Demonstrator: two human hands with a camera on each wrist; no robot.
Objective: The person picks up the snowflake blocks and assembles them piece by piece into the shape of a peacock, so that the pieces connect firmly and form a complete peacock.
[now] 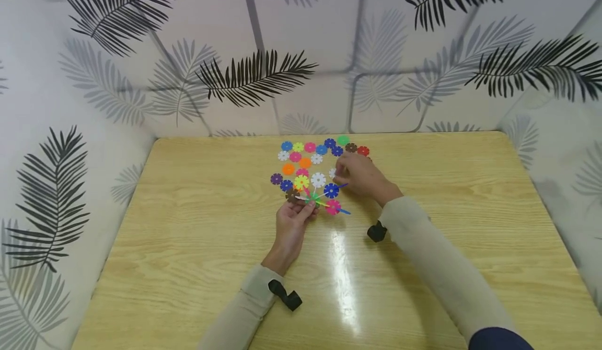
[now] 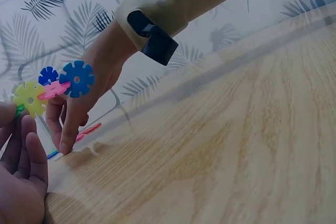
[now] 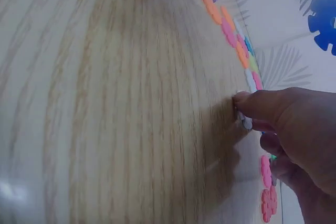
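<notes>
My left hand [image 1: 292,225] holds a spoked model of interlocking notched plastic discs by its green centre disc [image 1: 314,199]. Fixed around that centre are a white disc [image 1: 318,179], a blue disc [image 1: 331,190] and a pink disc [image 1: 333,207], among others. In the left wrist view a yellow disc [image 2: 30,99] of this model stands beside the thumb. Just right of the model, my right hand [image 1: 362,176] reaches down to the tabletop. Thumb and fingers pinch a small white disc [image 3: 245,121] there, mostly covered by the hand in the head view.
Loose discs in many colours lie behind the model, among them an orange disc [image 1: 288,169], a purple disc [image 1: 276,179] and a red disc [image 1: 363,151]. They sit on a wooden table [image 1: 197,224], close to a leaf-patterned wall [image 1: 320,36] along its back edge.
</notes>
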